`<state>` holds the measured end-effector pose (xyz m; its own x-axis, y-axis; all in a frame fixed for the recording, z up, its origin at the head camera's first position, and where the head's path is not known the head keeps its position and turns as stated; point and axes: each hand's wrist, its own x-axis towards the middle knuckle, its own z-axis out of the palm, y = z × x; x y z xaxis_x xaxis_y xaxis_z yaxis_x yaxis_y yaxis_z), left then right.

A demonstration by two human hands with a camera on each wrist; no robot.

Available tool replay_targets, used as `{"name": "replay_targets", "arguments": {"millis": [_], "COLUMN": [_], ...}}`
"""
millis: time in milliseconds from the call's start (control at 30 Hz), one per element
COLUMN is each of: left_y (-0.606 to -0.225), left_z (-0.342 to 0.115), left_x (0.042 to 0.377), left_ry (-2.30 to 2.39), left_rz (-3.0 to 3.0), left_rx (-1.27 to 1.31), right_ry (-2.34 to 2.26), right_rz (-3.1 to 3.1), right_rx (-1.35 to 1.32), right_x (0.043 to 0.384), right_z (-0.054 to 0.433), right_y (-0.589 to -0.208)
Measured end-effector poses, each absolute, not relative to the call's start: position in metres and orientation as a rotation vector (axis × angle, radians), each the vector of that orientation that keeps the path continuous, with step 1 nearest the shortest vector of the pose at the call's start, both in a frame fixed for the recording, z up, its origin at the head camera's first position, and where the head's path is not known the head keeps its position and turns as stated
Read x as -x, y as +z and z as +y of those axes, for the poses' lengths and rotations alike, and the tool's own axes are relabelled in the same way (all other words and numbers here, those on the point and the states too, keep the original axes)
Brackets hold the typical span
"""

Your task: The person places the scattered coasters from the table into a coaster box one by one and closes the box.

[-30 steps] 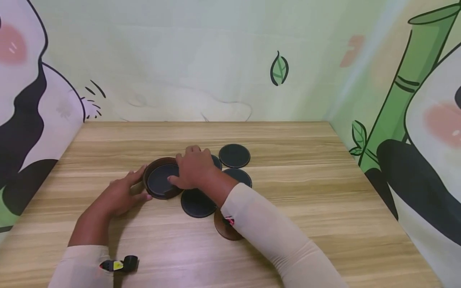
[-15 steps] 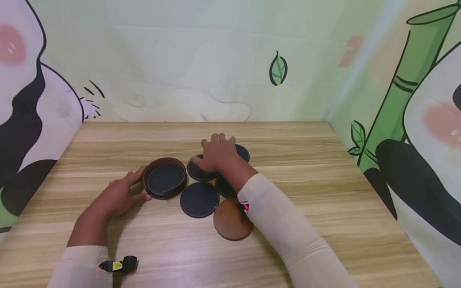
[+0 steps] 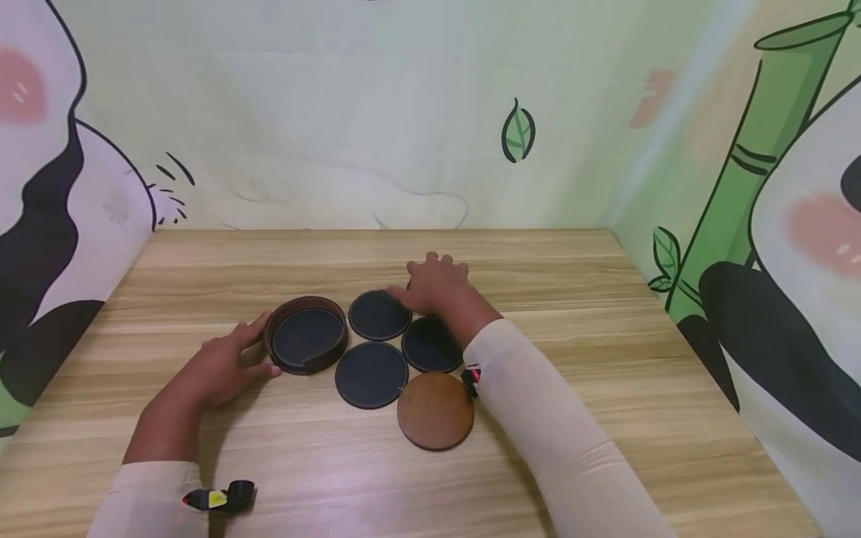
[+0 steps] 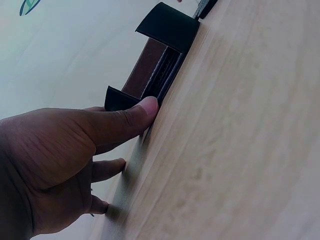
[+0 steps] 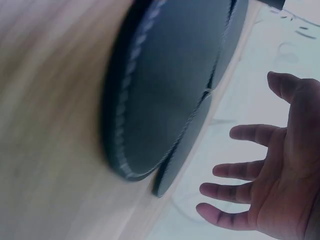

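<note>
A round, dark brown coaster holder (image 3: 328,360) stands on the table, with a black coaster (image 3: 308,336) lying inside it. My left hand (image 3: 225,366) holds its left side between thumb and fingers; the left wrist view shows the thumb against the holder's wall (image 4: 167,27) beside a gap. Over the far right coaster, which it mostly hides, hovers my right hand (image 3: 437,284) with spread fingers. Three black coasters, at the back (image 3: 380,314), the front (image 3: 372,375) and the right (image 3: 430,345), lie flat nearby. A brown coaster (image 3: 436,411) lies nearest to me.
The wood-grain table (image 3: 572,299) extends on all sides of the coasters. Behind it rises a pale green wall (image 3: 323,112) with printed pandas and bamboo. A small black device (image 3: 225,497) sits at the left sleeve.
My right hand has moved right, from above the holder across the back black coaster to the far right one. The left hand has stayed on the holder.
</note>
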<state>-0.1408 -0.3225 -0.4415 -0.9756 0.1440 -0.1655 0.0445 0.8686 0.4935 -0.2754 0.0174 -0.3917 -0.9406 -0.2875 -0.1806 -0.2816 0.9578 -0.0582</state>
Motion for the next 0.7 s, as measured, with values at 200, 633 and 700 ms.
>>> {"name": "replay_targets", "arguments": {"millis": [200,633,700], "left_y": [-0.44,-0.441,-0.441], "left_z": [-0.322,-0.322,-0.322], "left_x": [0.142,0.141,0.141], "left_ry": [0.757,0.743,0.741], "left_rz": [2.83,2.84,2.846], "left_rx": [-0.133,-0.137,-0.147], "right_ry": [-0.065,-0.167,-0.16], "right_rz": [2.851,2.709,2.705], "right_rx": [0.46,0.662,0.668], "right_x": [0.284,0.299,0.299], "right_z": [0.032,0.052,0.053], "right_y": [-0.397,-0.397,-0.398]}}
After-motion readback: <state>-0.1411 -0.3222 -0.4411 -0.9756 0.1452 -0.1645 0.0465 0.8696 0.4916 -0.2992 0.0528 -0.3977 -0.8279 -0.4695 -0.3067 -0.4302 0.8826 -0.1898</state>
